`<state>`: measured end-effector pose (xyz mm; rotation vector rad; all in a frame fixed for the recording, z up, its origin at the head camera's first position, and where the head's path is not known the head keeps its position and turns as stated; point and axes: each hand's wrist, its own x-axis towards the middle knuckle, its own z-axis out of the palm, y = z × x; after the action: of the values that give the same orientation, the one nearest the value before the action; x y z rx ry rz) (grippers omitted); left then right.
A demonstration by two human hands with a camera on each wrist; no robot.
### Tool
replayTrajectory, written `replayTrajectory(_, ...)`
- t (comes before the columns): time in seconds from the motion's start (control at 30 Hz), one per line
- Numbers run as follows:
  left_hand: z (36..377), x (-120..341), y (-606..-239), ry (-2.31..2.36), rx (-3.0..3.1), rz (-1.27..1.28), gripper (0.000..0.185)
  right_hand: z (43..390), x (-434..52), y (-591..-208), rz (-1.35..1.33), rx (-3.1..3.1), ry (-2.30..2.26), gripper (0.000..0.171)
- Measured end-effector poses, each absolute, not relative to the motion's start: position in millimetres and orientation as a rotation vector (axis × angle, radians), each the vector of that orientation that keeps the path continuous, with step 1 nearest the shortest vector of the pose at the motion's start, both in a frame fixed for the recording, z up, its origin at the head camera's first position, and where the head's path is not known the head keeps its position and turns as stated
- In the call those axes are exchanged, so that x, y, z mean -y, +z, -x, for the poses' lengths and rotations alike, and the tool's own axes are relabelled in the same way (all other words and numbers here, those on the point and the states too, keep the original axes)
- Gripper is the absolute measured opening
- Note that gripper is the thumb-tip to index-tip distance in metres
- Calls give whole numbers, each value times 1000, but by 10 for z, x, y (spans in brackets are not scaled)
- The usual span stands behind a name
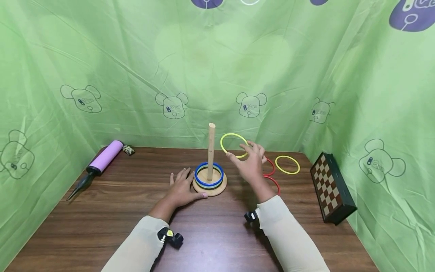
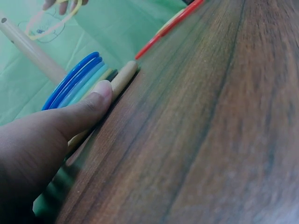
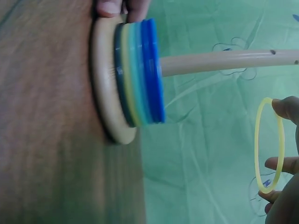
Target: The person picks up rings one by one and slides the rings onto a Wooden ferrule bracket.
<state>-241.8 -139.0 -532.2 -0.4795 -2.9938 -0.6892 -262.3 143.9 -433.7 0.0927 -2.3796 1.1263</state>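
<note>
A wooden peg [image 1: 211, 151] stands upright on a round wooden base [image 1: 217, 187] [image 3: 105, 88], with several rings stacked on it, blue rings [image 1: 209, 180] [image 2: 72, 79] [image 3: 154, 70] on top. My left hand [image 1: 183, 187] lies flat on the table, its thumb [image 2: 88, 107] pressing against the base's edge. My right hand [image 1: 249, 164] is raised to the right of the peg, fingertips pinching a yellow ring [image 1: 234, 145] [image 3: 269, 144] near the peg's top height.
On the table right of the base lie red rings [image 1: 272, 175] and another yellow ring [image 1: 287, 164]. A folded chessboard [image 1: 331, 187] sits at the right edge. A purple pump [image 1: 98, 162] and a small toy car [image 1: 128, 150] lie back left. Green cloth surrounds the table.
</note>
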Motion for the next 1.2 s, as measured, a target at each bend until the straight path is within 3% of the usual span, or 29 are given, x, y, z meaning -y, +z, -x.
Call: replayTrajectory(1.2,2427,1397,-5348,-697,2987,480,122,2590,-1290,-3554,-229,2243,1210,63)
